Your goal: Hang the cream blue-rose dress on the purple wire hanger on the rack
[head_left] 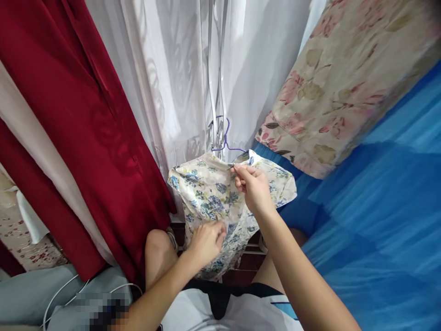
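A white garment with blue flowers and green leaves, a blouse or dress (213,202), hangs on a purple hanger (226,138) in front of me. My right hand (253,181) is closed in a pinch on the garment's neckline, where a small dark bit shows at the fingertips. Lower down, my left hand (208,241) is in front of the garment near its middle line. Its fingers are curled together and slightly blurred; whatever they may hold is hidden.
White straps (211,69) hang down to the hanger before white curtains (172,82). Red curtains (79,119) hang on the left. A floral cloth (330,92) and blue fabric (375,207) fill the right side. A white cable (57,294) lies on grey cloth at lower left.
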Demonstrator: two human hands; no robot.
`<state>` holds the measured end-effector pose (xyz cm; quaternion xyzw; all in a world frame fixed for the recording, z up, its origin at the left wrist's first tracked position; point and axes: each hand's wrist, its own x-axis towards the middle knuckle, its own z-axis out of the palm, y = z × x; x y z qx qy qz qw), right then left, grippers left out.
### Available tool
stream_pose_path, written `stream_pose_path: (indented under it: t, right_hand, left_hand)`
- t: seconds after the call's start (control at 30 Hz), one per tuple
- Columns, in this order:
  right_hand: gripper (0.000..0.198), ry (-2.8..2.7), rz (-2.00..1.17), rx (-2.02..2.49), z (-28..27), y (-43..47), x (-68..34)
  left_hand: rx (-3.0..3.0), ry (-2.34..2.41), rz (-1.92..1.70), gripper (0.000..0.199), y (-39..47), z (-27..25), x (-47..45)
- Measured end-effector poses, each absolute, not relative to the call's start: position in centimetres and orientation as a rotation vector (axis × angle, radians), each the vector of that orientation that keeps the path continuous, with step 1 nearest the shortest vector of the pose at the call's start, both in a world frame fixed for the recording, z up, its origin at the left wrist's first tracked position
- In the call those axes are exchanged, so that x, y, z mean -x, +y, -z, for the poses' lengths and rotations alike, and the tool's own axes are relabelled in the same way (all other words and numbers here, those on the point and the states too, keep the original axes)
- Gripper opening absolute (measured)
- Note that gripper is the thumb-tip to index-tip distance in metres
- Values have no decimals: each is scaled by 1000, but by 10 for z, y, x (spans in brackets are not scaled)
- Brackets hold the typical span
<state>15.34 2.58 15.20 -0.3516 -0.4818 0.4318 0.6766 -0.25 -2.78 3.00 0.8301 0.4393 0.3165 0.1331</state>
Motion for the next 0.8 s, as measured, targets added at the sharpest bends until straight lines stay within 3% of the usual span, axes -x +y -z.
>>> stream_pose_path:
  t: [0.17,0.3,0.5,0.67,0.8]
  right_hand:
    - [32,-1262,-871,850,-145,-2,-151]
    - [34,-1354,-698,860,-150,-12,-151]
    - [33,-1331,-518,942,-117,19,-148]
    - [37,-1300,-800,1016,-77,11,-149]
    - [36,-1211,-1019,885,-68,-17,-145]
  left_hand:
    - [-2398,1111,-1550,38,9,-121,13]
    - [-2710,1009,-1496,29,28,-163,4]
    - [-2612,1035,-1834,27,35,-170,-6]
    - [-2086,1237,-2133,26,80,-169,50]
    - [-1364,1228,-2224,31,118,-128,98]
